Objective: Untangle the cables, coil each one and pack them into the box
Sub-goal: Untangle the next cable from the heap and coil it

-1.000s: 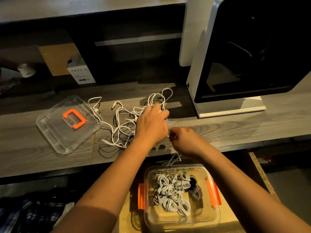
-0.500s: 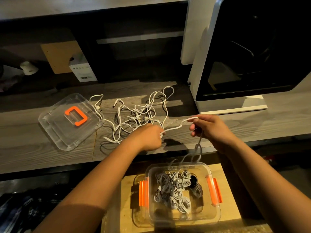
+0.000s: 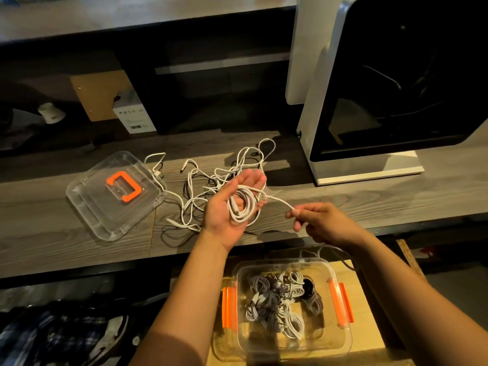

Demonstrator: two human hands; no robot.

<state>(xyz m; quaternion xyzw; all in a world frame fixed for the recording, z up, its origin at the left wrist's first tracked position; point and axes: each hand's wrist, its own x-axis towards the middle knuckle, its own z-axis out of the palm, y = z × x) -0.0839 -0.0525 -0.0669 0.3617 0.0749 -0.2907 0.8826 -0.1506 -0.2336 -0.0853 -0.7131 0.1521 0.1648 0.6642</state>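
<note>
Table, left end: a clear lid (image 3: 105, 207) lies flat and takes up that corner.
Table, middle: a loose cable tangle (image 3: 200, 186) sprawls from the lid toward the white machine (image 3: 317, 122); I see little bare wood among it.
Table (image 3: 396, 202), right: open wood in front of the machine, which stands as a tall wall.
Between grips: a taut cable (image 3: 277, 199) runs from my left grip (image 3: 219, 215) to my right grip (image 3: 319, 223), barring a straight pass.
Box (image 3: 264, 344): open-topped below the table edge; coiled cables (image 3: 274, 299) fill its middle, with the near floor bare.
</note>
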